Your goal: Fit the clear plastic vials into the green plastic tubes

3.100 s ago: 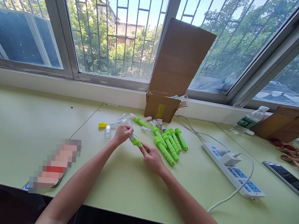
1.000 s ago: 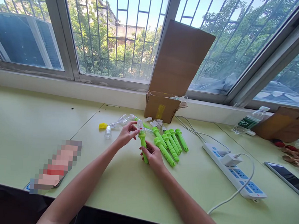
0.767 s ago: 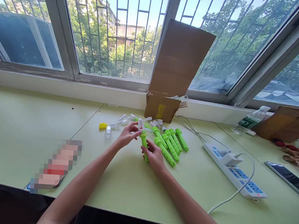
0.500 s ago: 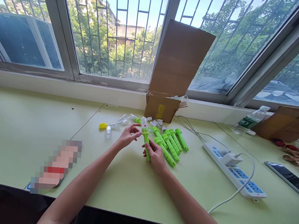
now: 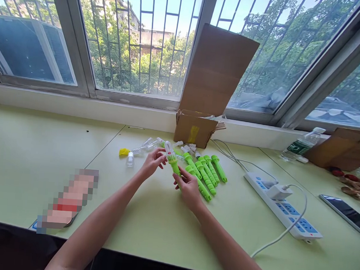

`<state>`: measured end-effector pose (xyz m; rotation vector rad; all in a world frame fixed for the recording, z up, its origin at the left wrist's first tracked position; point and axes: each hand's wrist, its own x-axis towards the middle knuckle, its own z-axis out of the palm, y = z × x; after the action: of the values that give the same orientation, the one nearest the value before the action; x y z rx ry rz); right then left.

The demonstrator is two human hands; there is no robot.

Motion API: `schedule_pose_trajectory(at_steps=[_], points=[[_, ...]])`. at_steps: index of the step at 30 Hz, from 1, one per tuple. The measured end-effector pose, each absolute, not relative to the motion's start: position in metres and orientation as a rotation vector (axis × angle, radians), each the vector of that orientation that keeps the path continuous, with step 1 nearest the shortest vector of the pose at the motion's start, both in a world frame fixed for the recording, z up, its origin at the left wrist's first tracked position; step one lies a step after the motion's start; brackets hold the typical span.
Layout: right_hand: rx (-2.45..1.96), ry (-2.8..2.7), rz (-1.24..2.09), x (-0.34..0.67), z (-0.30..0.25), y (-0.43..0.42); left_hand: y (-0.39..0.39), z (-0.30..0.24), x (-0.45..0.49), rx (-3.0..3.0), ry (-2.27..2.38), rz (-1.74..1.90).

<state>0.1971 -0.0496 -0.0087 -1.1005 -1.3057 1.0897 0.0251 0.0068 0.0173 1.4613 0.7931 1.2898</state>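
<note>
A green plastic stick with a clear cap (image 5: pixel 172 161) stands tilted above the pale green table (image 5: pixel 42 158). My right hand (image 5: pixel 188 188) is closed round its lower end. My left hand (image 5: pixel 152 162) touches the stick near the clear cap with its fingertips, thumb and fingers pinched toward it. Right beside my right hand lies a row of several finished green sticks (image 5: pixel 206 174). Loose clear caps (image 5: pixel 130 158) and a small yellow piece (image 5: pixel 123 151) lie left of my left hand.
An opened cardboard box (image 5: pixel 195 128) stands against the window sill behind the sticks. A white power strip (image 5: pixel 282 210) with a plugged charger and cable lies to the right. A water bottle (image 5: pixel 301 145), a phone (image 5: pixel 345 216) and a second box (image 5: pixel 342 148) are far right.
The stick was turned from lying slanted between both hands to nearly upright. My left hand let go of the cap for a moment and now touches it again; the top tilts left.
</note>
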Motion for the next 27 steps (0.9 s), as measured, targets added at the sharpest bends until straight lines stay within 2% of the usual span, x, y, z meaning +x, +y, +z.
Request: schedule_pose_trajectory(at_steps=[11, 18, 27], points=[[-1.215, -1.631, 0.771, 0.198, -0.003, -0.056, 0.010, 0.015, 0.031, 1.377, 0.971, 1.310], [-1.214, -1.638, 0.678, 0.201, 0.000, -0.055, 0.013, 0.013, 0.031, 1.233, 1.054, 1.356], [-1.252, -1.799, 0.373, 0.209, -0.011, -0.047, 0.014, 0.009, 0.027, 1.282, 1.084, 1.189]])
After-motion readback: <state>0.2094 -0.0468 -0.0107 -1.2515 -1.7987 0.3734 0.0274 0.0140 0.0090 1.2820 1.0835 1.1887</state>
